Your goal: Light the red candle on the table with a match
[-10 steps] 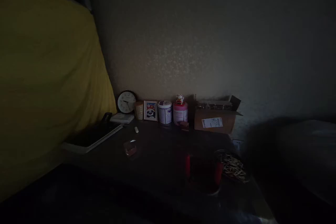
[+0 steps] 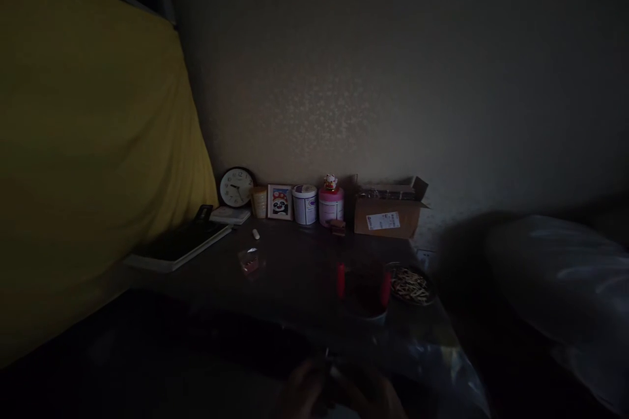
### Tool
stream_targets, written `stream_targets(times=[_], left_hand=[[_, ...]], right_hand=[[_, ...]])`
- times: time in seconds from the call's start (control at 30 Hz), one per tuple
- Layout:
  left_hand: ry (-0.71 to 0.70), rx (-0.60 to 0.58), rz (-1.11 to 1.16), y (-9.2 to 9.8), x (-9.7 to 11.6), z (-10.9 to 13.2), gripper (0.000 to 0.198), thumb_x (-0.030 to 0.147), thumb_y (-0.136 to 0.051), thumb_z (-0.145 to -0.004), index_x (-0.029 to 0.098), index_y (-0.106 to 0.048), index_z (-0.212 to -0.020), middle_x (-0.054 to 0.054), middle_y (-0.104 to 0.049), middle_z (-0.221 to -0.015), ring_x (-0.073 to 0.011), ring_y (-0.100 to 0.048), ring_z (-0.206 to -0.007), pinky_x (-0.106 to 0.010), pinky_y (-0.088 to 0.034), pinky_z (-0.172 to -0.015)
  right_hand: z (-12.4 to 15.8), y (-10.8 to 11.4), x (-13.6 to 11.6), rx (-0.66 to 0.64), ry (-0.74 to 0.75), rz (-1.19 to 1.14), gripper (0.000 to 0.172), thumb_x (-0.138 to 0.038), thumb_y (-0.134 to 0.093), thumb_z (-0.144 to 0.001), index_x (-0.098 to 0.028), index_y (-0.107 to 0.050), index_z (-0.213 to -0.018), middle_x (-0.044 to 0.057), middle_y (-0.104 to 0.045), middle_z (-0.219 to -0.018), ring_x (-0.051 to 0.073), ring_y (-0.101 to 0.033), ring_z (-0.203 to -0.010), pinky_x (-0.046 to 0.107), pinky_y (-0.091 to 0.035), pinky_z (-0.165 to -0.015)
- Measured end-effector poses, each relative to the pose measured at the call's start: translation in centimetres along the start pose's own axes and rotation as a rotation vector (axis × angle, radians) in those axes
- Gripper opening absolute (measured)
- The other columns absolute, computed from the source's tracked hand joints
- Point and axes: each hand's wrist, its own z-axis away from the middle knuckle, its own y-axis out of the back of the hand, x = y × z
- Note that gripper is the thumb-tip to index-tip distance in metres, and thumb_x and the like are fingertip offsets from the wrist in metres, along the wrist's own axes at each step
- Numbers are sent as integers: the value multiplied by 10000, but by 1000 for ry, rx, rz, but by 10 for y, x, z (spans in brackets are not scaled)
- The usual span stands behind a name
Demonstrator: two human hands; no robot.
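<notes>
Meeting low down by the near side of the bench (image 2: 299,262), the left hand (image 2: 301,389) and the right hand (image 2: 373,396) seem to have their fingers bent in toward each other; a small pale thing (image 2: 327,353) shows between them, but it is too dark to say what it is; I cannot tell if either hand is really gripping it. Past them on the bench sits a dark pot (image 2: 378,319) with red handles (image 2: 341,279), and right beside it is a dish (image 2: 433,294) of thin sticks (image 2: 410,285); the hands are apart from both; far back by the wall (image 2: 442,111) stand a clock (image 2: 236,187) and a brown box (image 2: 386,226). My guess is that the step now is small finger work; the next move calls for one hand keeping the pale thing still, and gentle fingers on the other.
</notes>
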Motion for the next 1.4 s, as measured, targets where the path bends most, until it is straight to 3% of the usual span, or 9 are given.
stream_targets(times=[0.1,0.23,0.4,0.53,0.87,1.13,1.4], left_hand=[[-21,-63,197,1,0,3,482,520,-653,-634,145,-640,-937,-97,-656,-919,-240,-594,-883,-318,-449,-772],[-6,-171,309,-4,4,12,427,480,-582,-725,147,-627,-989,-103,-642,-1005,-234,-575,-970,-335,-420,-856],[73,-385,549,-14,12,14,402,428,-490,-814,111,-615,-1028,-122,-642,-1013,-237,-580,-975,-337,-416,-852],[81,-455,656,-15,14,15,347,357,-491,-833,91,-618,-1015,-117,-648,-982,-215,-584,-949,-305,-414,-836],[51,-462,684,-12,11,15,264,324,-521,-830,121,-627,-962,-93,-628,-901,-186,-585,-810,-295,-417,-733],[19,-510,719,-12,10,16,254,295,-495,-849,136,-612,-1009,-96,-623,-952,-202,-581,-849,-319,-420,-746],[41,-508,680,-14,11,17,335,358,-472,-858,107,-618,-1026,-126,-640,-955,-212,-590,-866,-312,-421,-776]], right_hand=[[4,-3,-2,1,106,25,370,-471,-525,-813,-172,-631,-1003,76,-677,-925,218,-634,-843,287,-494,-751],[10,-2,-2,88,279,193,303,-393,-512,-845,-193,-585,-1060,73,-624,-1051,202,-584,-964,282,-460,-833],[17,-1,-8,98,445,392,203,-309,-499,-861,-220,-564,-1031,47,-595,-1040,176,-550,-974,261,-446,-835],[21,-2,-9,83,536,475,183,-257,-489,-864,-220,-550,-1033,45,-580,-1060,176,-524,-1012,280,-423,-883],[20,-1,-4,22,600,434,219,-198,-470,-865,-240,-520,-1074,50,-544,-1132,167,-511,-1060,278,-434,-894],[19,-1,-4,4,633,470,284,-158,-462,-848,-221,-499,-1123,70,-530,-1170,176,-500,-1092,297,-437,-909],[20,-2,-4,19,628,473,243,-164,-472,-843,-218,-526,-1074,69,-553,-1136,173,-520,-1067,294,-452,-891]])
